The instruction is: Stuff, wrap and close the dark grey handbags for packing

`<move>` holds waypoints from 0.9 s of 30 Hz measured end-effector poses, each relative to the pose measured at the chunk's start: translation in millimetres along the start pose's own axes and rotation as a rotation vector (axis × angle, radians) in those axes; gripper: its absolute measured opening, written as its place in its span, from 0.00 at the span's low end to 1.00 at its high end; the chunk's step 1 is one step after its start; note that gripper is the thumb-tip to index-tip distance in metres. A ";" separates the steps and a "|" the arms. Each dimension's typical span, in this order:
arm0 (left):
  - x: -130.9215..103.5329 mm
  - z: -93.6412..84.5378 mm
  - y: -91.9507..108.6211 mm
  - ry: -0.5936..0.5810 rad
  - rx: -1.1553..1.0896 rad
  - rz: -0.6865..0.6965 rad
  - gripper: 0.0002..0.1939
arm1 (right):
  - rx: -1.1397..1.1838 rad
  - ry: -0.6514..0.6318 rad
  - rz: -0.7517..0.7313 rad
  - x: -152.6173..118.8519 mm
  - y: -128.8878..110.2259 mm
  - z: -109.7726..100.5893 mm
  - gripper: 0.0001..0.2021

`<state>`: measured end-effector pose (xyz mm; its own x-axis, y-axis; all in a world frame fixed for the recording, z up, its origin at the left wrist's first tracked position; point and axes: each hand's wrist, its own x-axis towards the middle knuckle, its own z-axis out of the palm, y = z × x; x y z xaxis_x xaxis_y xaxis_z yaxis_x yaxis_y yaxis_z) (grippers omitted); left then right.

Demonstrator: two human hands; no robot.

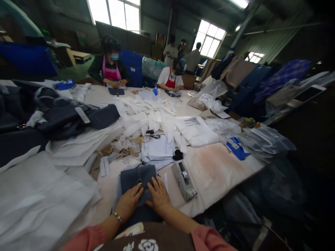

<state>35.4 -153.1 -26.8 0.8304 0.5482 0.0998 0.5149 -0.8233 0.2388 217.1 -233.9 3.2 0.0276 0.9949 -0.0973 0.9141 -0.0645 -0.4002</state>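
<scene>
Far left: dark navy soft bags (62,118) heaped on the pink-beige cloth-covered table (222,167), probably banked aside from your working spot. Nearer you, large white translucent sheets (39,198) overlap, apparently kept flat against creasing. Your left hand (128,202) lies palm down, fingers extended and close together, gripping nothing, on a slate-blue flat rectangular bag (128,177). That bag sits at the near side, directly before you, its strap (139,171) and gold-toned buckle (139,182) uppermost; central placing likely lets both arms press evenly. Your right hand (159,197) also rests palm down on it, fingers slightly spread, presumably steadying or smoothing. Right of it, near but not touching: a grey elongated tape dispenser (183,181), angled, perhaps for easy reach.
</scene>
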 end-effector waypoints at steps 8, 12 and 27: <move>-8.2 -4.2 -8.9 -0.018 -0.013 0.051 0.22 | -0.032 0.039 -0.030 -0.2 3.3 6.1 0.41; -8.7 -1.8 -12.0 -0.001 -0.017 0.066 0.22 | -0.034 0.066 -0.025 0.1 4.7 8.6 0.42; 10.6 -9.9 4.7 -0.128 0.023 0.045 0.20 | -0.037 -0.007 0.022 2.6 4.0 5.9 0.37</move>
<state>44.5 -149.7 -15.0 0.8722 0.4890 -0.0144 0.4803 -0.8505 0.2142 218.4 -232.0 -4.0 0.0452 0.9927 -0.1121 0.9279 -0.0833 -0.3635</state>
